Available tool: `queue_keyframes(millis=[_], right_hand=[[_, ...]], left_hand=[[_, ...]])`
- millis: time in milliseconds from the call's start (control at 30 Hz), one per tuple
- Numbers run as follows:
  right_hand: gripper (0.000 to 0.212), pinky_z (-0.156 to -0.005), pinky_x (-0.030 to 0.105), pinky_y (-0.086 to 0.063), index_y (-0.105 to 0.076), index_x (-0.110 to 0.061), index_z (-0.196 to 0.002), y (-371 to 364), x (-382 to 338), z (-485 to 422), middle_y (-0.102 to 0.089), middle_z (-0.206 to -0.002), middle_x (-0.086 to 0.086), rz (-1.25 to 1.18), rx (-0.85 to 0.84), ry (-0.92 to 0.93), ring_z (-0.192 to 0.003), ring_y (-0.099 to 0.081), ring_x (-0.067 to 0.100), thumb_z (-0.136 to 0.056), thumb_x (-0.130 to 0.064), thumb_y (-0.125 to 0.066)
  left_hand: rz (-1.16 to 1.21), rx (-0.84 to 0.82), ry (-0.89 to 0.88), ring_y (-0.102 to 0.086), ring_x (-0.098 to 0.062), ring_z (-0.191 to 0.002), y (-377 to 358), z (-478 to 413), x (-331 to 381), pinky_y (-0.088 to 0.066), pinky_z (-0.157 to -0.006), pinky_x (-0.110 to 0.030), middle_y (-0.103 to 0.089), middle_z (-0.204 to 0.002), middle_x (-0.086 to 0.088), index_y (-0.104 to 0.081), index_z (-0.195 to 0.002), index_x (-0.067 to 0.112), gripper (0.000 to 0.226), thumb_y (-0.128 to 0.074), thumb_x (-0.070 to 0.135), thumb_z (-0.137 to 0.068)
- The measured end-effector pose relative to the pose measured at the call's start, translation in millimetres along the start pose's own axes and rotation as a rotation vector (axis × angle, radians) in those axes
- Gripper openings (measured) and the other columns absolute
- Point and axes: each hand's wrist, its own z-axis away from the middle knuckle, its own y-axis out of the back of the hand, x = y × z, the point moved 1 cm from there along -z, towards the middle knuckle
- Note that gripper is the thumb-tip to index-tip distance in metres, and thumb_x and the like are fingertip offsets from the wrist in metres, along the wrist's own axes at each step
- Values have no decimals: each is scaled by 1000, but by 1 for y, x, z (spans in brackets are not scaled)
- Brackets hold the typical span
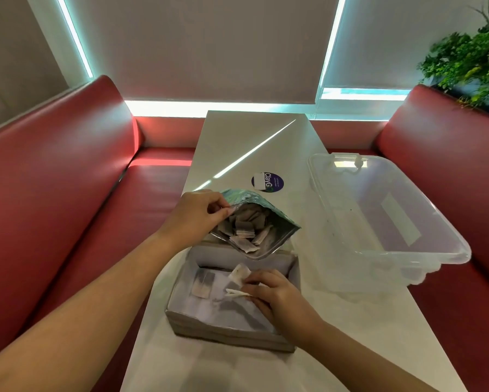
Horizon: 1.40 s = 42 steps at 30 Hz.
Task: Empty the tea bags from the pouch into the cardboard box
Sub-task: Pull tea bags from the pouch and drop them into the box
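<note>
A green foil pouch (pixel 277 236) is tilted with its open mouth facing me, just above the far wall of the cardboard box (pixel 226 332). Several tea bags fill the pouch. My left hand (pixel 198 213) pinches the pouch's upper left rim. Inside the box my right hand (pixel 277 295) holds tea bags (pixel 239 274) at its fingertips. One tea bag (pixel 203 284) lies flat on the box floor at the left.
The box stands on a narrow white table (pixel 350 335). A clear plastic tub (pixel 379 219) sits on the table's right side, overhanging the edge. A round dark sticker (pixel 267 182) is farther back. Red bench seats (pixel 67 193) flank both sides.
</note>
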Motion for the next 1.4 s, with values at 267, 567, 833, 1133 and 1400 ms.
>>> queue_keyframes(millis=[267,567,833,1133,1400], right_hand=[[36,-114,37,-27,-57,-20,-127,-8,20,-3,-47,-141,3,225,-313,50,-134,-32,26,-95,-32,-47],[32,-80,10,-39,-69,-18,-105,48,14,-15,-66,-100,-2,87,173,-49,-92,-55,8,-93,-33,-44],[49,-96,37,-47,-51,-13,-131,33,11,-72,-58,-125,8,329,-9,-51,-113,-53,28,-84,-16,-66],[70,-102,46,-38,-15,-28,-147,22,21,-100,-30,-148,11,509,-418,-185,-130,-33,36,-89,-26,-55],[54,-96,42,-42,-29,-14,-143,25,15,-110,-43,-140,14,529,-445,-278,-122,-47,33,-93,-19,-50]], left_hand=[[17,-6,25,-58,-9,-70,2,2,0,-45,-63,-19,-65,-76,4,-72,-83,17,10,-71,27,-81],[37,-5,35,-56,-4,-67,2,3,-1,-42,-61,-12,-62,-73,9,-71,-82,19,7,-72,26,-81],[41,-5,18,-59,-8,-70,2,-1,4,-47,-64,-18,-65,-76,4,-72,-81,21,2,-72,22,-80],[64,-19,18,-57,-3,-67,-3,-3,6,-42,-62,-10,-63,-73,10,-71,-79,26,4,-72,23,-80],[108,-6,-7,-56,-4,-66,-4,-4,6,-49,-64,-20,-64,-71,8,-73,-80,21,3,-73,19,-80]])
